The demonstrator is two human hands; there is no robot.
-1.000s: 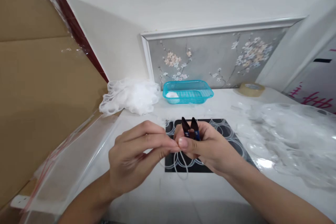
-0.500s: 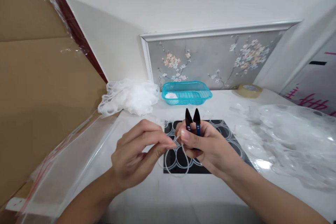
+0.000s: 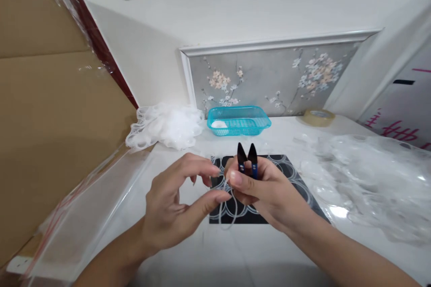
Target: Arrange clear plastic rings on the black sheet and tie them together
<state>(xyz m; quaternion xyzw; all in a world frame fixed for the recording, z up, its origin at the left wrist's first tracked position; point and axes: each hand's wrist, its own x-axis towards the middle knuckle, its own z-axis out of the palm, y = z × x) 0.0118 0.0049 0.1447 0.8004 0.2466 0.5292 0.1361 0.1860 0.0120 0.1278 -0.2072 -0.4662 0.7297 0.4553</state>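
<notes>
Head view: near the frame's centre, our right hand (image 3: 261, 186) is pinching a looped cord (image 3: 236, 208) while also gripping small snips (image 3: 254, 168), blades pointing up and parted, probably so that thumb and fingertip are managing the cord's end. Left of centre, our left hand (image 3: 171, 202) is curving with thumb and fingers apart, holding nothing visible; we cannot tell whether its thumb is touching the cord. Both forearms are slanting from the lower corners, and the loop is hanging before the black mat (image 3: 249, 219).
</notes>
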